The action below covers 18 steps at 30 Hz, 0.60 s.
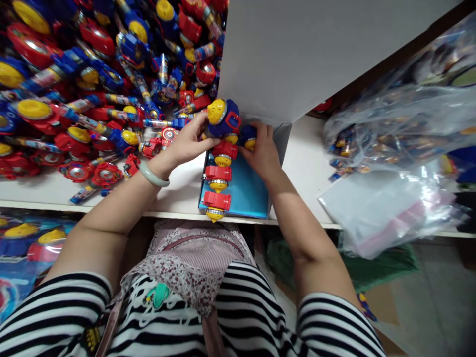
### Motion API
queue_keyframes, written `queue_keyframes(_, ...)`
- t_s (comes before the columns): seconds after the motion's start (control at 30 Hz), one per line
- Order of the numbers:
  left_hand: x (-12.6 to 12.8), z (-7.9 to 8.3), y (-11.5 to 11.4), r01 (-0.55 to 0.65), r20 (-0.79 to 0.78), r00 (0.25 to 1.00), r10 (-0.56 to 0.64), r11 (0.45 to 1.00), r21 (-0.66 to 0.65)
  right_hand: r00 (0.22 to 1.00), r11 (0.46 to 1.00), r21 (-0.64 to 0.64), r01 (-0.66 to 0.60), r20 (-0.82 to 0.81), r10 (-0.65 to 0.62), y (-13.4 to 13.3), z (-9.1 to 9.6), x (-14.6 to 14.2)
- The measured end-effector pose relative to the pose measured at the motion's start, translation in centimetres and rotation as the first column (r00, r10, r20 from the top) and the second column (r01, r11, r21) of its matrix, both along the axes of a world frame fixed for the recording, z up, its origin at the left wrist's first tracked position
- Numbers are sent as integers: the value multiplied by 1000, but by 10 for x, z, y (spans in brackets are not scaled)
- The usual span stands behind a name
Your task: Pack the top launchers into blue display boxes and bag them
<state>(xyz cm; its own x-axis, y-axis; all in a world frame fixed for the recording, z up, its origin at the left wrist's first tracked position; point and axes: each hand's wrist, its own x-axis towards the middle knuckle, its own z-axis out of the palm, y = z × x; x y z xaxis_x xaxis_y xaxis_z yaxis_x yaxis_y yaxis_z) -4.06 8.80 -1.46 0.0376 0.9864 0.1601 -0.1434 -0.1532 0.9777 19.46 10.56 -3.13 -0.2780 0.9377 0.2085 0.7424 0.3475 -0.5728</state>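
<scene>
My left hand (191, 141) is closed on a blue spinning-top toy (225, 118) with a yellow pointed tip, holding it over the upper left of an open box (251, 191) with a blue inside. Down the box's left side runs a row of red toys, among them one red spinning-top toy (216, 201) near the front edge, their yellow tips toward me. My right hand (265, 151) reaches into the far end of the box, its fingers round a second blue toy (248, 136) with a yellow part. The hand hides much of that toy.
Left of the box lies a big heap of red and blue toys (100, 84) with tubes of small pieces. A tall white panel (282, 54) rises behind the box. Clear plastic bags (401, 198) overhang the table edge (178, 215) at right. Printed packaging (22, 263) is lower left.
</scene>
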Motion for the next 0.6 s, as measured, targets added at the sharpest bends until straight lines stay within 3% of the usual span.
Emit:
queue_keyframes(0.13, 9, 24, -7, 22, -137, 991, -5, 992, 122, 989, 990, 138, -43, -136, 62, -20, 55, 3)
queue_keyframes(0.23, 37, 50, -13, -13, -202, 978, 54, 980, 200, 977, 971, 234, -43, -191, 89, -35, 99, -5)
queue_keyframes(0.3, 56, 65, -15, 33, -245, 969, 30, 967, 251, 983, 954, 298, -36, -160, 87, -37, 115, -4)
queue_keyframes(0.37, 62, 76, -14, 143, -298, 953, -52, 945, 294, 993, 939, 344, -10, -110, 51, -33, 118, 9)
queue_keyframes(0.43, 55, 78, -9, 197, -325, 942, -86, 924, 327, 999, 932, 363, 9, -49, 10, -27, 110, 33)
queue_keyframes(0.53, 32, 68, 3, 100, -301, 953, 7, 936, 337, 998, 914, 402, 54, -8, -56, -19, 89, 71)
queue_keyframes(0.6, 23, 57, 8, 97, -333, 943, 14, 945, 313, 996, 897, 434, 86, -7, -92, -16, 79, 89)
